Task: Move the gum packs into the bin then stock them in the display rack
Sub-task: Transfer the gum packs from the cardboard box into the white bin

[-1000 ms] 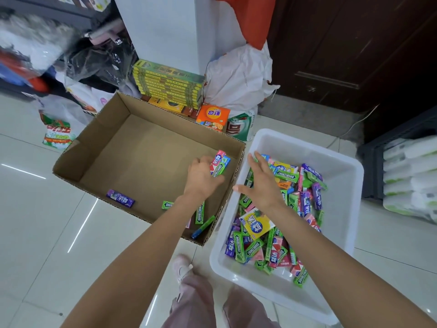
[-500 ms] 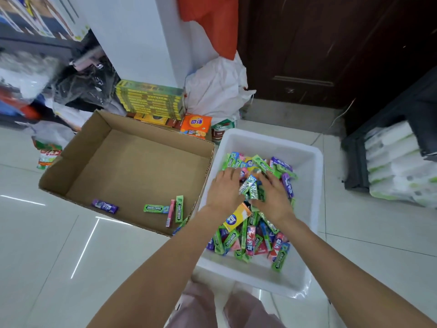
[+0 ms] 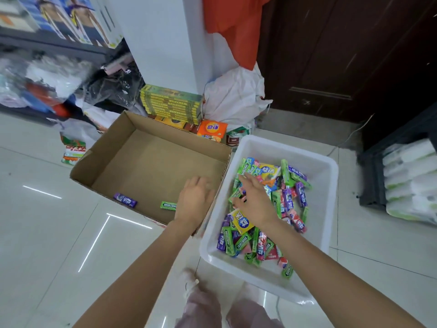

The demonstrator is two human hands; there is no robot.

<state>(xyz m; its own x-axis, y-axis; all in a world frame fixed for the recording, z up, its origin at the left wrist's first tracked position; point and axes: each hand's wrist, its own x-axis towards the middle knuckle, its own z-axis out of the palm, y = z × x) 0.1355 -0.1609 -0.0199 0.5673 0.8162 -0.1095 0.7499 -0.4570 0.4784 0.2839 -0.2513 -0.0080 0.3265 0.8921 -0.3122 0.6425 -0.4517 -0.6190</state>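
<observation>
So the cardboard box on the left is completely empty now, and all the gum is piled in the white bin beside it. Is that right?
Not quite. The head view shows the cardboard box is not empty: a purple gum pack and a green Doublemint pack lie on its floor, near the left hand. The rest holds: most of the gum is piled in the white bin beside it.

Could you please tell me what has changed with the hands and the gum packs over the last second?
The left hand carried gum packs into the white plastic bin, let them go, and is back inside the brown cardboard box, over its near right corner. The right hand stayed over the bin's pile. The purple gum pack in the box has not moved.
</observation>
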